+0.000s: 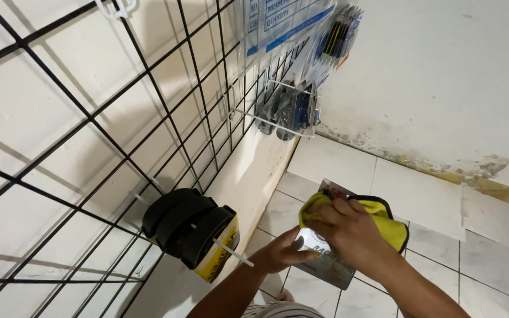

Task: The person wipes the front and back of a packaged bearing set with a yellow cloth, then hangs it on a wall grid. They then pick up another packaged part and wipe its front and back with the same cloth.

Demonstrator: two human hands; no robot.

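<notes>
Right hand (349, 232) clenched on yellow cloth (378, 221), pressing it on shiny silver packet (325, 262); cloth and hand hide packet's middle. Left hand (281, 253) grips packet's lower left edge, fingers (298, 240) partly behind it. Left of fingers: black rolls in yellow card (192, 232) on wire grid (119, 129). Above fingers, hanging tools (293, 112), hard to make out. Floor tiles (437, 200) below.

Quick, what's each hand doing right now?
Left hand: closed on the flat silvery plastic package, gripping its lower edge.
Right hand: closed on the yellow cloth, pressing it against the package.
</notes>
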